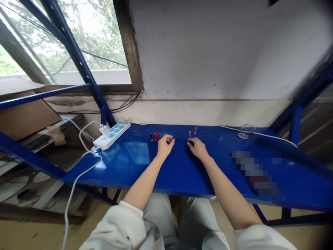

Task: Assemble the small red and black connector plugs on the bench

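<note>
My left hand rests on the blue table with its fingers pinched on a small black stick-shaped part. To its left stand a black piece and two red pieces. My right hand lies on the table with fingers curled over a small dark part; I cannot make out what that part is. Just beyond it stand a few small upright pieces, red and pale. Further right lie several tiny dark bits.
A white power strip with teal switches lies at the table's back left, its white cable hanging off the edge. A small glass dish sits at the back right. Blue shelf posts and a window stand to the left.
</note>
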{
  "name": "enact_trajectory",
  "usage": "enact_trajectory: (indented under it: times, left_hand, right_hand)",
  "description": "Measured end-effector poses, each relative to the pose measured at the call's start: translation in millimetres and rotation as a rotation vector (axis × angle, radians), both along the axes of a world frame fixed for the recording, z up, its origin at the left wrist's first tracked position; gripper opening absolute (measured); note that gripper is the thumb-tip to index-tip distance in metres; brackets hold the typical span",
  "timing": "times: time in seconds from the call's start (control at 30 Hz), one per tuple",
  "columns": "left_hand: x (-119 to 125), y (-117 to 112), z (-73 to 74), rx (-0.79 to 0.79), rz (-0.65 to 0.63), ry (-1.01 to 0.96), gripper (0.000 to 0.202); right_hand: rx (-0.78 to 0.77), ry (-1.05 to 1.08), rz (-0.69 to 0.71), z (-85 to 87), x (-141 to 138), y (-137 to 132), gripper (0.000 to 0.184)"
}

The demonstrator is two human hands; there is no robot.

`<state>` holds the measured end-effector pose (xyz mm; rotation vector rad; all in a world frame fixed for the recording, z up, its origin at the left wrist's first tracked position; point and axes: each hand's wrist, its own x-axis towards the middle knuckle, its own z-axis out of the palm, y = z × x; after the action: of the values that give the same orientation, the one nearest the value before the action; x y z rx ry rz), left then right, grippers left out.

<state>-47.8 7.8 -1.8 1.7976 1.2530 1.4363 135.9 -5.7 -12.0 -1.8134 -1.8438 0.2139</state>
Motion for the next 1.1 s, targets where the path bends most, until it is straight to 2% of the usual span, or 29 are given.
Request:
enact_trajectory:
  times: [0.13,0.23,0.33,0.5,0.63,0.97,1.1]
  left_hand:
    - [-1.4,4.5,-5.5,-0.057,-0.044,-0.107,0.017]
    - [-2.0,7.8,-6.6,-0.139,-0.098,-0.248,0.021]
    - [-1.8,7.9,-3.6,-0.208,-0.112,-0.35,0.022]
    - [-0.5,2.0,4.2,-0.293,-0.126,-0.38,0.022]
    - [-0.6,0.6,5.5,-0.329,-0.149,-0.377,0.022]
    - [-1.6,8.9,-2.6,-0.442,-0.298,-0.466,0.03]
    - [0.3,7.7,-2.1,-0.466,-0.326,-0.423,0.032]
  right_hand:
    - [0.273,0.253,0.075,9.8,-5.3,-3.4,0.023]
    - [0.365,0.454,0.041,13.9,-6.7,-4.4,0.026]
    - [0.348,0.605,0.035,13.6,-6.1,-3.4,0.029]
    - [0.307,0.788,0.104,10.3,-6.0,0.9,0.03]
    - [0.295,0.842,0.12,9.9,-7.1,2.1,0.029]
    - [0.278,0.967,0.127,11.1,-5.9,2.3,0.029]
    - [0.271,0.972,0.131,10.8,-8.7,1.9,0.031]
